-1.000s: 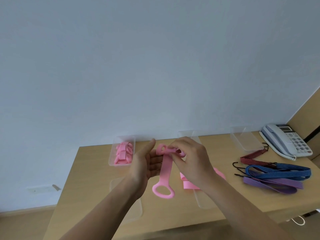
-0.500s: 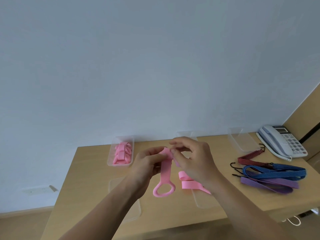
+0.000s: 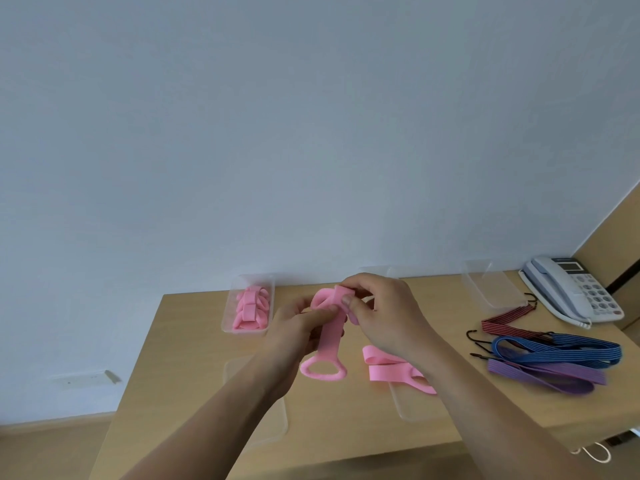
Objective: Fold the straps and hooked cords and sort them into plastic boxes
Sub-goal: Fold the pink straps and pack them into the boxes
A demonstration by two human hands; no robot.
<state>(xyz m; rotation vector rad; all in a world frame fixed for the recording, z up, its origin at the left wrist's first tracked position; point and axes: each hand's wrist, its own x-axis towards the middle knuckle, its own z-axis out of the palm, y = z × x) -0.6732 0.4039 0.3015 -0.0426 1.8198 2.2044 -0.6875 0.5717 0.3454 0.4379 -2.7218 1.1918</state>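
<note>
Left hand (image 3: 294, 327): we see it grip the pink strap (image 3: 330, 344) below its folded top
Right hand (image 3: 384, 313): it pinches the folded top end
Pink strap: held above the desk (image 3: 187, 341) middle, ring end hanging down
Hooked cords (image 3: 554, 351): near the desk's right edge

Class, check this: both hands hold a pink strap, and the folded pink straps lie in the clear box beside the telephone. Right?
No. In the head view the folded pink straps lie in the far-left clear box, away from the telephone. The left hand and right hand do hold a pink strap.
</note>
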